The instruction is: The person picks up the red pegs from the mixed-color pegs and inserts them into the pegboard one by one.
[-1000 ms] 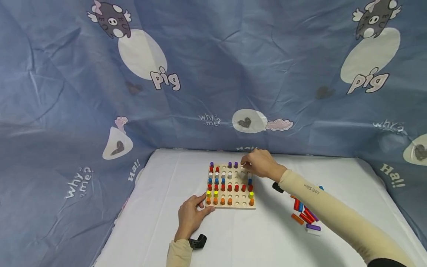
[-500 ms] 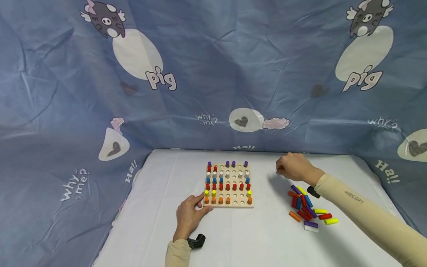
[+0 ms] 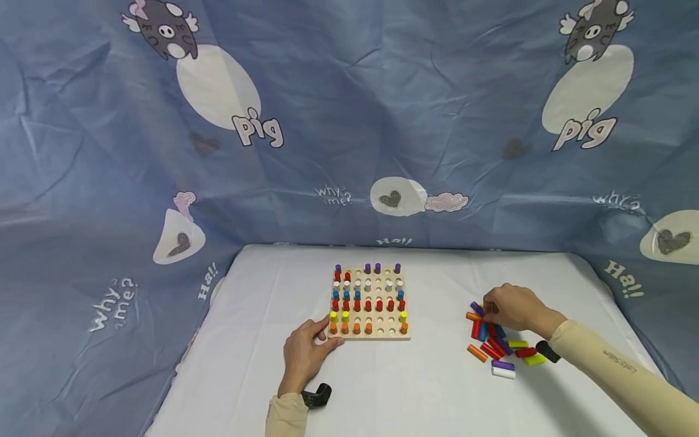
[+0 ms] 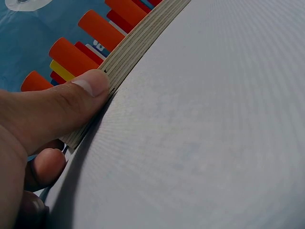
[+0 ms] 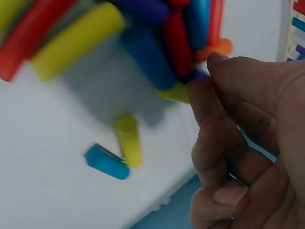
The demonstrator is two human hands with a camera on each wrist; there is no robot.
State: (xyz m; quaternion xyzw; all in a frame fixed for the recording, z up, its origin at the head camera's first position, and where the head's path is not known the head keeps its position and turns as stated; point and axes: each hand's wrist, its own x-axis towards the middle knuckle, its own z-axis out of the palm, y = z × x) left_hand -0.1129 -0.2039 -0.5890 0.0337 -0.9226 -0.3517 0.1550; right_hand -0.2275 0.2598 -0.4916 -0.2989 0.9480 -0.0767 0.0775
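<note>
A square wooden pegboard [image 3: 374,338] stands on the white table, with rows of purple, red, white, blue, yellow and orange pegs upright in some of its holes. My left hand [image 3: 304,352] grips its near left corner; in the left wrist view the thumb [image 4: 66,102] presses the plywood edge beside the orange pegs [image 4: 74,55]. Off to the right, my right hand [image 3: 516,308] is over a heap of loose pegs. Its thumb and forefinger stand slightly apart in the right wrist view, near a yellow peg [image 5: 176,93] and a blue peg [image 5: 148,57]. Nothing shows between them.
An orange peg [image 3: 477,353] and a white peg [image 3: 503,373] lie at the heap's near side. Past the heap, the right wrist view shows a separate yellow peg [image 5: 129,143] next to a light blue one [image 5: 107,162]. A blue patterned cloth [image 3: 327,121] hangs behind the table.
My right hand has left the board's back right corner, where a purple peg now shows, and moved right and nearer to the loose pegs. The left hand stays on the board.
</note>
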